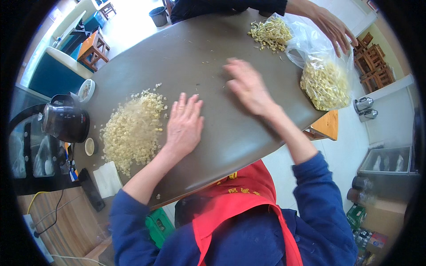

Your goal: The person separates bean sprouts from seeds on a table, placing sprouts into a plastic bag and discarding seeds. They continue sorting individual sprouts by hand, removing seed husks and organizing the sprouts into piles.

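My left hand [185,124] lies palm down at the right edge of a heap of pale bean pieces [131,129], holding nothing. The heap looks like split beans or hulls; which of the two I cannot tell. Blurred by motion, my right hand [248,86] is over the middle of the brown table [216,139], empty and with the thumb apart from the fingers. Beyond it, at the far right, are a loose pile of bean sprouts [271,33] and a clear plastic bag of sprouts [326,83].
Another person's hand [329,28] reaches over the bag. Along the left side stand a glass kettle [65,119], a small cup [90,146] and a white bowl [86,90]. Paper napkins [108,179] and a dark phone [90,189] lie near the left corner. A wooden stool [324,125] is under the right edge.
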{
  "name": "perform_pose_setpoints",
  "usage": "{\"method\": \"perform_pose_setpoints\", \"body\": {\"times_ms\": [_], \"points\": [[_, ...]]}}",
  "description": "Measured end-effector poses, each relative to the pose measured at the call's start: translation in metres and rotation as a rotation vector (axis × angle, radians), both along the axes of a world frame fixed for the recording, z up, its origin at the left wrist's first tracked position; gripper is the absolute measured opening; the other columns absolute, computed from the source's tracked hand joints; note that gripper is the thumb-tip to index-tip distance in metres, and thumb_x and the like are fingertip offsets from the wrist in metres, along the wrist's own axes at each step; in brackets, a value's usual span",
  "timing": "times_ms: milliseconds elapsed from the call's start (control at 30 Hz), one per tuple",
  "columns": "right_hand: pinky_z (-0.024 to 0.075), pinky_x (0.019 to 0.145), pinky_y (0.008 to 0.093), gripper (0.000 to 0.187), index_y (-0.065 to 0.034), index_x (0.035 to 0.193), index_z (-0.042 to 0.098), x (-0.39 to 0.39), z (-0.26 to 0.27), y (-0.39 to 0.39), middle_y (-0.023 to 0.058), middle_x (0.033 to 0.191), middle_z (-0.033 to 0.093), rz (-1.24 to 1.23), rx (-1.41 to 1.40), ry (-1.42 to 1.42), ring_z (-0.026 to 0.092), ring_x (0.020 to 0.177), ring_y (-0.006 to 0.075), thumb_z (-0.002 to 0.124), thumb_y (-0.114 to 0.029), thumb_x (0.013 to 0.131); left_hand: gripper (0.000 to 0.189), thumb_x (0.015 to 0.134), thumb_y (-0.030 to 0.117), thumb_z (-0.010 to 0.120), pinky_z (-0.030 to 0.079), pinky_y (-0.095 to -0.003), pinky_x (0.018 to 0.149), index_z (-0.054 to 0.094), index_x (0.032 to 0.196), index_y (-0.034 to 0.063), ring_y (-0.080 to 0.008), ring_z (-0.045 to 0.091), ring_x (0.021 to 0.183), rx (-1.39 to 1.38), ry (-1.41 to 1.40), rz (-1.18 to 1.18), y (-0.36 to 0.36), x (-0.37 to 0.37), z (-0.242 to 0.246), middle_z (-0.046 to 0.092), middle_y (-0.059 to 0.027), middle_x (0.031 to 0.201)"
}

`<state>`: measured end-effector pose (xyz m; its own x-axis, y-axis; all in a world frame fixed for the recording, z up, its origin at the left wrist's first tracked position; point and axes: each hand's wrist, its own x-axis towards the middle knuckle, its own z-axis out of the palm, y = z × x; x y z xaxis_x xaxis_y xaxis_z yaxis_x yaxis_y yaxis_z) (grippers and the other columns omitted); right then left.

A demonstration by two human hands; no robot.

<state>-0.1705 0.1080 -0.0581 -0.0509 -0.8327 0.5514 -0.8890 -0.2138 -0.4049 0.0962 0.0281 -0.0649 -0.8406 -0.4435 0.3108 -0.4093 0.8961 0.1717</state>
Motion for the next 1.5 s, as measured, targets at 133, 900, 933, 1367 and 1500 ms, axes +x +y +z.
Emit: {"method": "perform_pose_setpoints", "body": {"times_ms": [133, 900, 933, 1367, 1500], "points": [[0.0298, 0.12, 0.0565, 0.064, 0.0019, 0.147, 0.048, -0.067, 0.0, 0.054, 0.0253, 0.16, 0.04, -0.691, 0.543, 0.199, 0.035, 0.149, 0.0418, 0.048, -0.046, 0.105, 0.046, 0.095, 0.016, 0.067, 0.031, -0.0559, 0.122, 0.059, 0.138, 0.0022, -0.0427, 0.033, 0.152, 0.009, 0.034, -0.173, 0.016, 0.003, 0.014, 0.049, -0.0179, 0.155], [0.0352, 0.117, 0.0531, 0.049, -0.0019, 0.127, 0.064, 0.023, -0.016, -0.052, 0.0247, 0.147, 0.054, -0.027, 0.22, 0.05, 0.047, 0.141, 0.041, 0.056, -0.042, 0.101, 0.05, 0.09, 0.015, 0.072, 0.033, -0.0548, 0.12, 0.06, 0.137, 0.0038, -0.043, 0.039, 0.148, 0.231, 0.086, -0.224, 0.046, -0.004, 0.007, 0.053, -0.0164, 0.15], [0.0371, 0.116, 0.0505, 0.045, -0.004, 0.128, 0.064, 0.032, -0.015, -0.051, 0.0229, 0.146, 0.055, 0.22, 0.129, -0.179, 0.049, 0.139, 0.0391, 0.055, -0.039, 0.102, 0.05, 0.09, 0.016, 0.073, 0.034, -0.0548, 0.12, 0.059, 0.137, 0.0039, -0.0428, 0.04, 0.148, 0.244, 0.113, -0.176, 0.047, -0.005, 0.006, 0.053, -0.0163, 0.15], [0.0545, 0.085, 0.04, 0.014, -0.0004, 0.103, 0.074, -0.084, 0.022, 0.003, 0.017, 0.099, 0.072, -0.419, -0.173, -0.313, 0.069, 0.094, 0.0312, 0.066, -0.004, 0.093, 0.044, 0.089, 0.013, 0.072, 0.037, -0.0542, 0.117, 0.063, 0.131, 0.0026, -0.042, 0.043, 0.145, 0.207, 0.105, -0.213, 0.044, -0.003, 0.008, 0.055, -0.0168, 0.145], [0.0539, 0.091, 0.0377, 0.012, 0.0009, 0.101, 0.072, -0.048, -0.008, 0.039, 0.0153, 0.101, 0.072, -0.314, -0.14, -0.273, 0.067, 0.103, 0.0302, 0.067, 0.0, 0.09, 0.045, 0.088, 0.012, 0.073, 0.037, -0.0541, 0.116, 0.063, 0.131, 0.0017, -0.0427, 0.043, 0.144, 0.196, 0.104, -0.217, 0.044, -0.003, 0.009, 0.056, -0.0172, 0.145]]}}
